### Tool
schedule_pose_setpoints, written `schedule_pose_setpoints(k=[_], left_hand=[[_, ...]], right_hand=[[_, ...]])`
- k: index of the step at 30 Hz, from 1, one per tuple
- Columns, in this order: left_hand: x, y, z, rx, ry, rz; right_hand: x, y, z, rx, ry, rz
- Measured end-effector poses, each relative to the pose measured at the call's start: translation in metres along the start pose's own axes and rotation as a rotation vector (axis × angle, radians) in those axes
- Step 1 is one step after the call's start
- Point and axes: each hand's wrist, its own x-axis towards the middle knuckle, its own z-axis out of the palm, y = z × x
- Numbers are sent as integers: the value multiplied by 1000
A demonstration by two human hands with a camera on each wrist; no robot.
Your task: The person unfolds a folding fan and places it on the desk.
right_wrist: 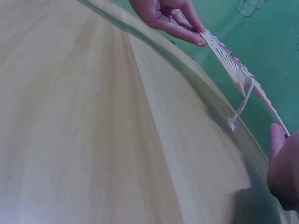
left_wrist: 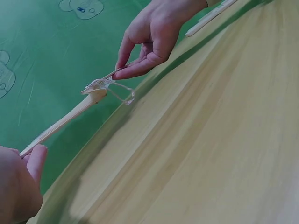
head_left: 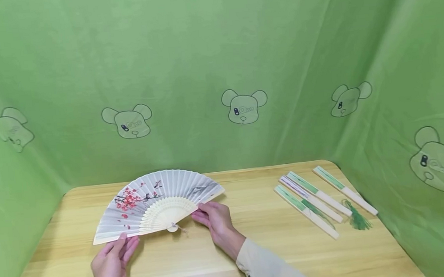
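Note:
A folding fan point(head_left: 170, 186) is spread wide, its pale leaf painted with red blossoms and dark branches over cream ribs. My left hand point(head_left: 112, 263) pinches the left guard stick between thumb and fingers. On the other side, my right hand point(head_left: 219, 225) pinches the right guard. A short pale cord point(right_wrist: 241, 109) dangles from the fan's pivot, between the hands. Both wrist views show the fan nearly edge-on, raised over the wooden table point(head_left: 186, 267). The left hand point(right_wrist: 170, 18) also appears at the top of the right wrist view.
Several folded fans lie at the table's right: one with green and white point(head_left: 307, 212), one with purple marks point(head_left: 310, 199), and another by the right edge point(head_left: 345, 190). A green tassel point(head_left: 359, 220) rests between them. Green curtains point(head_left: 181, 48) with bear-head prints surround the table.

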Motion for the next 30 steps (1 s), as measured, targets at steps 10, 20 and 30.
schedule_pose_setpoints(k=[10,20,30], left_hand=[[10,17,-21,-71,50,-58],[19,31,-46,-87,42,-107],[33,50,-65,-64,36,-134]], right_hand=[[7,8,17,-35,-31,21],[15,16,26,-17,2,28],[19,25,35,-33,13,37]])
